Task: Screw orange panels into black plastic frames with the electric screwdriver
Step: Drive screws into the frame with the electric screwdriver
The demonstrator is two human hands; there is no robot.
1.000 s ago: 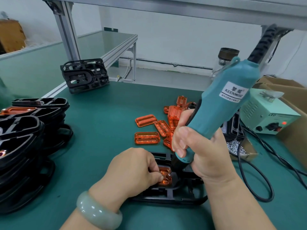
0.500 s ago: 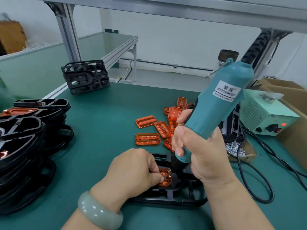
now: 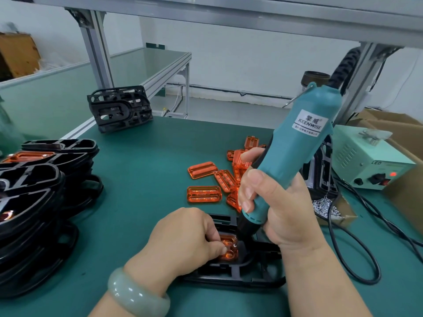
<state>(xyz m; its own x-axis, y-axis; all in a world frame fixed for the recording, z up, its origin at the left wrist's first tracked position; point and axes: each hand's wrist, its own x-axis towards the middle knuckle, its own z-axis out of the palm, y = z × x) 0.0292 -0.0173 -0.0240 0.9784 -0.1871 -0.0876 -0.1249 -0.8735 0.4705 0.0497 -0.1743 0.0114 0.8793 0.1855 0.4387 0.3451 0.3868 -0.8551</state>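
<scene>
The green bench (image 3: pixel 148 168) fills most of the view, and the black frame (image 3: pixel 240 276) lying flat near its front edge is the thing to steer by. Well to the left of that frame sits a tall stack of frames (image 3: pixel 34 191), with some orange showing near the top. Rising from the frame and tilted up to the right is the teal electric screwdriver (image 3: pixel 297 152), its dark nose down at the frame's opening. Behind and right of the frame stands a pale power box (image 3: pixel 366 161) with a red light lit. The right hand (image 3: pixel 274 209) is wrapped round the screwdriver's lower body. The left hand (image 3: pixel 187 239), over the frame's left side, has curled fingers pinching the orange panel (image 3: pixel 229 247). That panel sits in the frame's opening, just beside the screwdriver's nose. Loose orange panels (image 3: pixel 203 194) lie just behind the frame, and a heap of screws (image 3: pixel 325 205) lies to its right.
</scene>
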